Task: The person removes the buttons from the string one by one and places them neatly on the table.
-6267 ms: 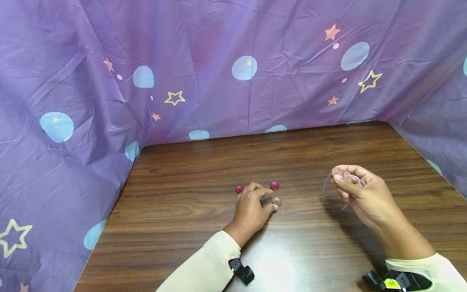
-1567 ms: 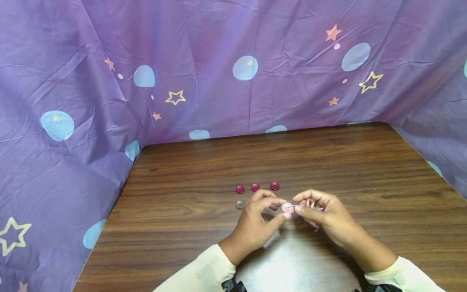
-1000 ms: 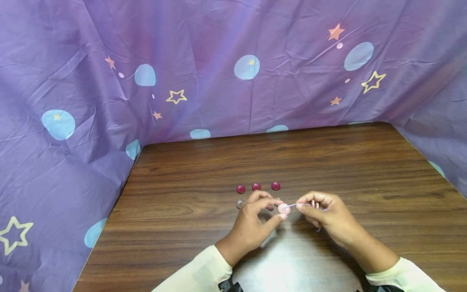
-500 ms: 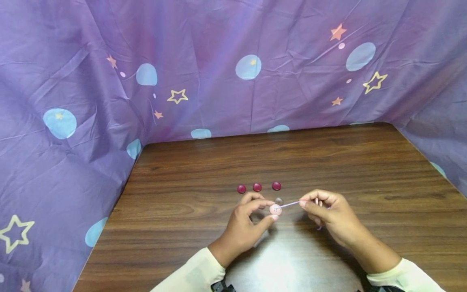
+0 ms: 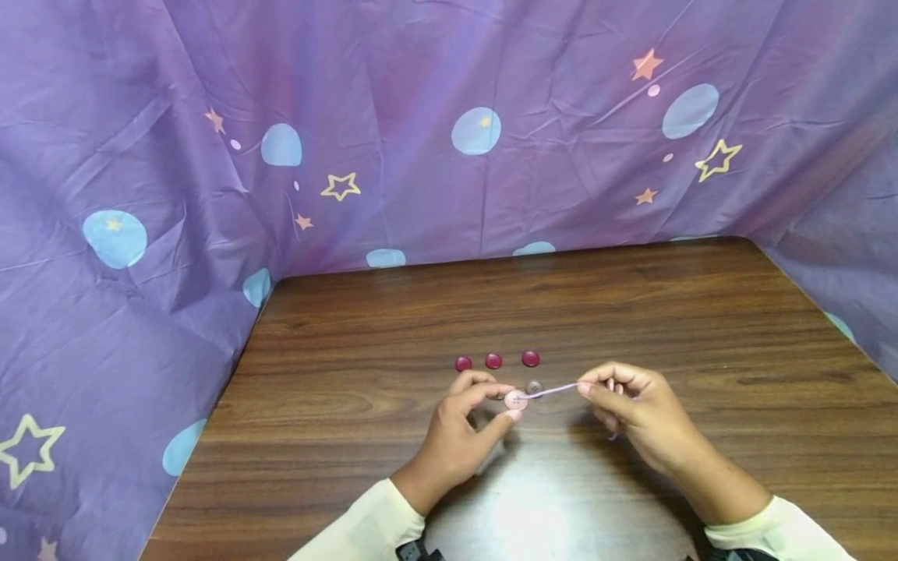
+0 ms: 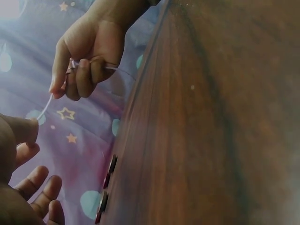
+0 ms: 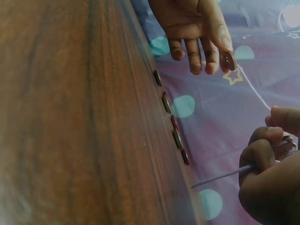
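My left hand pinches a pale pink button by its edge between thumb and finger. A lilac string runs from the button's holes to my right hand, which pinches it between thumb and forefinger. In the right wrist view, something brown and button-like sits among the curled fingers of my right hand, and a string tail sticks out below. The left wrist view shows the string stretched between both hands, above the table.
Three dark red buttons lie in a row on the brown wooden table. A grey button lies just behind the string, and another is partly hidden behind my left fingers. A purple patterned cloth hangs behind the table.
The left hand, earlier by the grey button, came to hold the pink button near the right hand. It has since moved left with it, lengthening the string between the hands; the right hand barely moved lately.
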{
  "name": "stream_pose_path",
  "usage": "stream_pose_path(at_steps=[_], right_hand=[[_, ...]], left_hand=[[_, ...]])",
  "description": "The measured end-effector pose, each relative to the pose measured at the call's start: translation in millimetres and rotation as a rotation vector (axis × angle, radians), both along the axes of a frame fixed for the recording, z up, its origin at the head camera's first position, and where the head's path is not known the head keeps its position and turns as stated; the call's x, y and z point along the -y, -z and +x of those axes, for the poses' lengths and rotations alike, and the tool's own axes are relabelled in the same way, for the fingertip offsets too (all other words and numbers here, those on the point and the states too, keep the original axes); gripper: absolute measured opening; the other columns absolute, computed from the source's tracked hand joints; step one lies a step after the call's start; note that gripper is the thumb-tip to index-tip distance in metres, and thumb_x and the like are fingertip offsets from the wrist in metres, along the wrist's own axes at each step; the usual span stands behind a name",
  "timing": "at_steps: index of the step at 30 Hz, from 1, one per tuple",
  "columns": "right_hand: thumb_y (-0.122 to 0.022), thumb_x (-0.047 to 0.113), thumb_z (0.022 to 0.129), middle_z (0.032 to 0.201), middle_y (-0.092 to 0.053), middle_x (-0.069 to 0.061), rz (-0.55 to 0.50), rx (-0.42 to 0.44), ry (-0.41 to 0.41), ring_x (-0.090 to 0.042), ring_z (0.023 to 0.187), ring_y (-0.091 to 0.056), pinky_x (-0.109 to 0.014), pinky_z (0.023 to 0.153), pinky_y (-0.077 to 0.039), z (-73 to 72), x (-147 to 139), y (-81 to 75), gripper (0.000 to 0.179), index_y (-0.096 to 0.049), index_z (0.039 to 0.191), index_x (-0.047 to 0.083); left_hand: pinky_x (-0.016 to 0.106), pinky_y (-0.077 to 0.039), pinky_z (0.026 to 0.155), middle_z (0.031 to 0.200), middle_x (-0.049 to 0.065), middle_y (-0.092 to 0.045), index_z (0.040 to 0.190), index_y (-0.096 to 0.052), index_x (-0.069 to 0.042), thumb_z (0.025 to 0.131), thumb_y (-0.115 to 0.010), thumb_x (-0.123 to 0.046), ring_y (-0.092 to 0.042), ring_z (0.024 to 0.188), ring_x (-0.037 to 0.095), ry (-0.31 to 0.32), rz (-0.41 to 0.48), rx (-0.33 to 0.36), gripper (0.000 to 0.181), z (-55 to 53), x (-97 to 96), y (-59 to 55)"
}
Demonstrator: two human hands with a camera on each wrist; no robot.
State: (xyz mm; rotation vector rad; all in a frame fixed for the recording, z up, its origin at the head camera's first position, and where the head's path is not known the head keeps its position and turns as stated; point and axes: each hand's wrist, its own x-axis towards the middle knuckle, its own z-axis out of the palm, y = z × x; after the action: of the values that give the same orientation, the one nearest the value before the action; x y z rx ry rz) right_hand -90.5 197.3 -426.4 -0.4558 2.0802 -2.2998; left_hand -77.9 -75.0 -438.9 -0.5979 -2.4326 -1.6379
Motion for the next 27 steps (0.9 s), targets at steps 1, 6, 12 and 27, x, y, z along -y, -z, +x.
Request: stream_pose_path(at_steps=[1,6,12,27], right_hand=[[-0.065,-0.011,0.1,0.071,-0.055,0.011,0.002,0.004,0.0,-0.002,0.058,-0.053,-0.031,0.044,-0.036,-0.1,0,0.1,0.027,-0.081,0.097,0.011],[-0.067,-0.01,0.099,0.075,-0.057,0.011,0.035,0.042,-0.027,-0.002,0.06,-0.053,-0.027,0.048,-0.04,-1.3,-4,0.4,0.024,-0.079,0.103,0.01],[-0.057,-0.006,0.105,0.081,-0.059,0.011,-0.007,0.119,-0.142,-0.003,0.064,-0.052,-0.026,0.049,-0.035,-3.6,-10,0.6,0.031,-0.075,0.118,0.015],[-0.062,-0.006,0.102,0.086,-0.059,0.009,0.074,0.159,-0.072,-0.004,0.064,-0.052,-0.02,0.053,-0.042,-4.1,-13,-0.7,0.027,-0.064,0.121,0.013]], left_hand=[[0.04,-0.057,0.101,0.127,0.005,-0.07,0.122,-0.081,-0.015,0.094,-0.086,-0.016,-0.065,0.12,0.018,-0.014,0.001,-0.004,0.029,-0.2,1.1,0.6],[0.035,-0.059,0.088,0.126,0.007,-0.07,0.123,-0.081,-0.013,0.093,-0.085,-0.012,-0.067,0.111,0.026,-0.056,0.008,0.008,0.03,-0.8,7.8,1.4],[0.031,-0.059,0.08,0.129,0.008,-0.066,0.124,-0.081,-0.014,0.093,-0.084,-0.009,-0.065,0.111,0.031,-0.071,0.026,0.027,0.031,-0.7,15.7,3.1],[0.031,-0.054,0.097,0.13,0.017,-0.064,0.119,-0.083,-0.013,0.091,-0.087,-0.01,-0.063,0.12,0.025,-0.151,-0.003,-0.025,0.029,1.2,31.8,8.8]])
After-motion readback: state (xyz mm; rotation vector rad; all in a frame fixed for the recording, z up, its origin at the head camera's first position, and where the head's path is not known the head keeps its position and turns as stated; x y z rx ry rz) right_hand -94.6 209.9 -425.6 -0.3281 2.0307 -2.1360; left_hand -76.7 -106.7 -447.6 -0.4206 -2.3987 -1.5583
